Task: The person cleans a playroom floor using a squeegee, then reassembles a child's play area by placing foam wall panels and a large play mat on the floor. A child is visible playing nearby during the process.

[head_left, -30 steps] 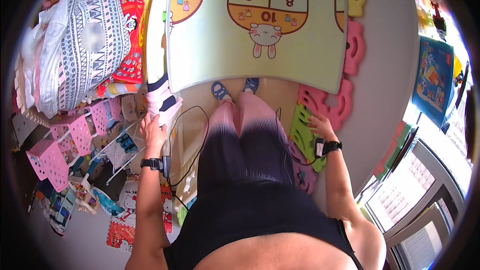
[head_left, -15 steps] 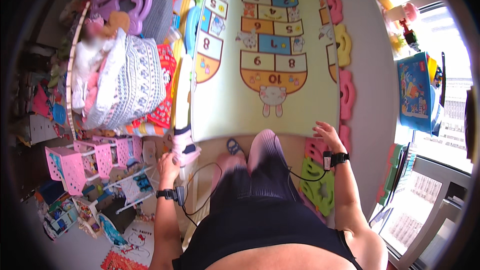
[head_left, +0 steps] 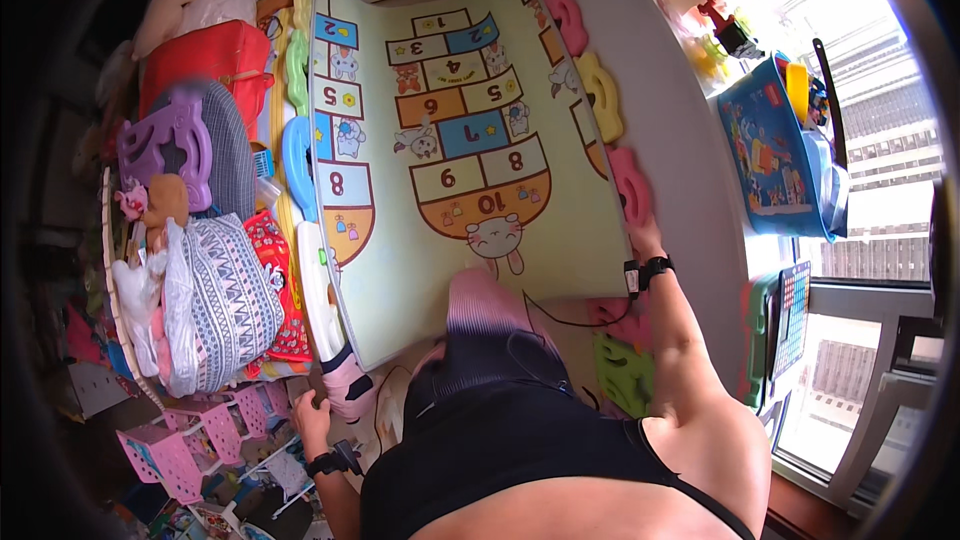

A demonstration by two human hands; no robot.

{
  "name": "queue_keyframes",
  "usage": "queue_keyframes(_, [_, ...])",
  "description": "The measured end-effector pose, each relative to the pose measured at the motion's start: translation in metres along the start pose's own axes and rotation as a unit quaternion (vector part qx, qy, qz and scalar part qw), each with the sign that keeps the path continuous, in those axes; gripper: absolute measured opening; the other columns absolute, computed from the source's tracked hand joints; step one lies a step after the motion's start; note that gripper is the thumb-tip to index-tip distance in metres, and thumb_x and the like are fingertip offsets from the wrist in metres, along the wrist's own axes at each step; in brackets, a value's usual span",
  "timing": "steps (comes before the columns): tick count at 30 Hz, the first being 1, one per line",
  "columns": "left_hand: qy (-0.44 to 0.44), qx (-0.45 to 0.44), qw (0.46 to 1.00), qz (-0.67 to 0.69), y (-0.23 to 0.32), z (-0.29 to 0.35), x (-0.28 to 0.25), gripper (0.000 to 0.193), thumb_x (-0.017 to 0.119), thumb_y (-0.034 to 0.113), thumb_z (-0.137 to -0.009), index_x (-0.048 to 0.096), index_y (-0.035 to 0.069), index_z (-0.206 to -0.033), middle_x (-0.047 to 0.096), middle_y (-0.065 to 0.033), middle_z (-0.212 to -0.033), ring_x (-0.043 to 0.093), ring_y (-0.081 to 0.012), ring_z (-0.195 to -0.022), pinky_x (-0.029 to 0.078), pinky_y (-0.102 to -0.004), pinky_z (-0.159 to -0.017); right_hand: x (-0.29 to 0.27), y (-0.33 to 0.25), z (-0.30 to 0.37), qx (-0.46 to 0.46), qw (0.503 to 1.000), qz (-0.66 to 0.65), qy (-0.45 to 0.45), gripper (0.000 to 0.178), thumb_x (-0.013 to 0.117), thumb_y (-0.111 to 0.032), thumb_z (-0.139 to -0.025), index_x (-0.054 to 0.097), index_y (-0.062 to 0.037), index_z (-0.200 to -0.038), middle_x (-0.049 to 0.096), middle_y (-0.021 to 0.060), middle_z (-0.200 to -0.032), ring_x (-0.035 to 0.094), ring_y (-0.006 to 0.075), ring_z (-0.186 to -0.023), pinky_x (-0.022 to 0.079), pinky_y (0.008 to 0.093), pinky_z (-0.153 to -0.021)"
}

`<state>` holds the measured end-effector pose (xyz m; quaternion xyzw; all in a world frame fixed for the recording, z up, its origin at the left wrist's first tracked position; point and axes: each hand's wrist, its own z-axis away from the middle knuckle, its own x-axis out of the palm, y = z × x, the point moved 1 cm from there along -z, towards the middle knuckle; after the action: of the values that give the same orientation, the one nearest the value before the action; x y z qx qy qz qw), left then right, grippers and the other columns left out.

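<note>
While the mat (head_left: 400, 290) already lies spread at twelve o'clock, left hand (head_left: 312, 418) gapes at seven, grip of right hand (head_left: 646, 234) at three unclear.

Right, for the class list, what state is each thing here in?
Mat: unrolled, printed side up
Left hand: fingers loosely bent, holding nothing visible
Right hand: at the mat's right edge; grip unclear
Pink-and-navy cloth: around the end of a white rail
Purple panel: among piled things, apart from the edging
Blue box: open, things inside
</note>
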<state>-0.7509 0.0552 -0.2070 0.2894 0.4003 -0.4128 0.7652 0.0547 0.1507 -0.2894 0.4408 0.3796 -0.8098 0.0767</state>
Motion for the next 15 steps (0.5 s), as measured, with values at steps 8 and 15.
queue_keyframes(8, [-0.049, -0.029, 0.997, -0.056, 0.151, -0.024, -0.061, 0.044, 0.073, 0.029, -0.076, 0.065, 0.014, -0.117, 0.061, -0.0115, -0.123, 0.054, -0.0331, -0.118, 0.034, -0.0517, -0.103, -0.041, -0.053, -0.12, -0.102, 0.955, 0.008, 0.278, 0.061, 0.064, -0.01, -0.081, 0.044, 0.0034, -0.137, 0.05, 0.0251, -0.134, 0.046, 0.04, -0.126, 0.036, 0.0441, -0.108])
queue_keyframes(15, [0.039, 0.053, 0.996, -0.066, 0.288, -0.054, -0.099, 0.04, 0.071, 0.027, -0.08, 0.065, 0.014, -0.117, 0.062, -0.0079, -0.119, 0.056, -0.0272, -0.115, 0.024, -0.0532, -0.109, -0.081, -0.06, -0.158, -0.06, 0.94, 0.072, 0.327, 0.053, 0.064, -0.002, -0.078, 0.05, 0.0031, -0.128, 0.057, 0.0206, -0.121, 0.053, 0.0369, -0.113, 0.041, 0.0459, -0.098])
